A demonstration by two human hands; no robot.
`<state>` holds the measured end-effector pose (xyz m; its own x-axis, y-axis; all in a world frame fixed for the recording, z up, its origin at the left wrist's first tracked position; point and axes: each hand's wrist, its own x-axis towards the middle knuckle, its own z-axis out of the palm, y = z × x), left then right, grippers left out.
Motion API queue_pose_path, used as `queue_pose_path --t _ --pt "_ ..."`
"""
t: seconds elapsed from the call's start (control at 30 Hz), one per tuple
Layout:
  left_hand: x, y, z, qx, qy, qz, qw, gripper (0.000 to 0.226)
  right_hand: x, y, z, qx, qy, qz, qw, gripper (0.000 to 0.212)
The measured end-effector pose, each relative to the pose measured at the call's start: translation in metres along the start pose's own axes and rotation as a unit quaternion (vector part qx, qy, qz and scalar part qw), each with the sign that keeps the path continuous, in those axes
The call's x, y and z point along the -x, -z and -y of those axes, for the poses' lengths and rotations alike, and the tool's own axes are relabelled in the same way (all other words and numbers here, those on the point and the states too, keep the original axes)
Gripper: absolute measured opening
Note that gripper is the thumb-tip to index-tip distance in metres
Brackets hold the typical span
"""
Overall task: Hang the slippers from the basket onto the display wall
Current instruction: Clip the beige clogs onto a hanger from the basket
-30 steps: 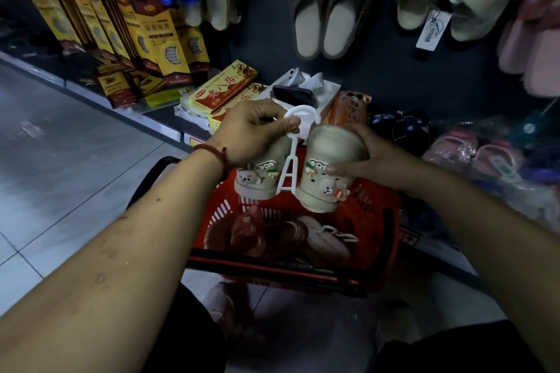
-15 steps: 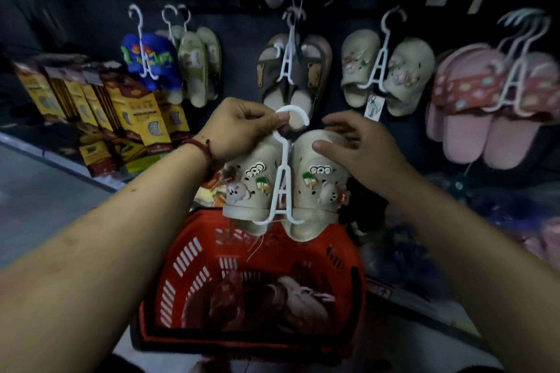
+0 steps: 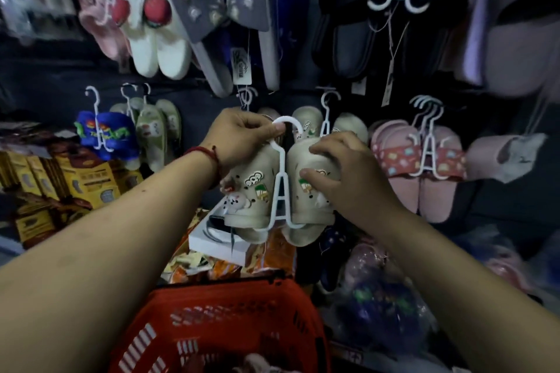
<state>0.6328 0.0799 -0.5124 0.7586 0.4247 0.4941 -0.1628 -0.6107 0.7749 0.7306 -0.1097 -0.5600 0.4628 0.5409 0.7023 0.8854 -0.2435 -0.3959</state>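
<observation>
A pair of beige slippers (image 3: 251, 191) with cartoon charms hangs on a white plastic hanger (image 3: 281, 191), held up in front of the dark display wall (image 3: 194, 100). My left hand (image 3: 242, 136) pinches the hanger just below its hook. My right hand (image 3: 342, 172) grips the right slipper of the pair from the side. The hanger's hook sits in front of a similar beige pair (image 3: 309, 121) hanging on the wall. The red basket (image 3: 230, 321) stands below, with more footwear barely visible at its bottom.
The wall carries blue slippers (image 3: 106, 133), green ones (image 3: 154, 133), pink ones (image 3: 424, 166) and white, grey and black pairs higher up. Yellow-brown boxes (image 3: 60, 185) fill a shelf at left. A white box (image 3: 218, 242) and bagged slippers (image 3: 378, 306) lie on the low ledge.
Both hands have carried the beige pair up out of the basket and toward the wall. The view has tilted upward, so the basket has dropped to the bottom edge.
</observation>
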Motion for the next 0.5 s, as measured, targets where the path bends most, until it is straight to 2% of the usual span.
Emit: queue_pose_path --t 0.13,0.27,0.4,0.5 --pt "-0.006 -0.02 0.014 -0.014 0.003 0.034 0.999 0.021 0.006 -0.001 -0.003 0.103 0.013 0.015 0.994 0.027" --pt "-0.008 -0.038 0.029 0.04 0.041 0.043 0.997 0.019 0.013 -0.018 -0.008 0.056 -0.074 0.111 0.989 0.026" --pt "-0.013 -0.044 0.042 0.084 0.053 0.058 0.993 0.02 0.022 -0.046 -0.02 -0.106 -0.194 0.131 0.966 0.035" --pt "-0.016 -0.047 0.043 0.072 0.046 0.086 0.993 0.022 0.024 -0.054 -0.026 -0.154 -0.231 0.144 0.95 0.025"
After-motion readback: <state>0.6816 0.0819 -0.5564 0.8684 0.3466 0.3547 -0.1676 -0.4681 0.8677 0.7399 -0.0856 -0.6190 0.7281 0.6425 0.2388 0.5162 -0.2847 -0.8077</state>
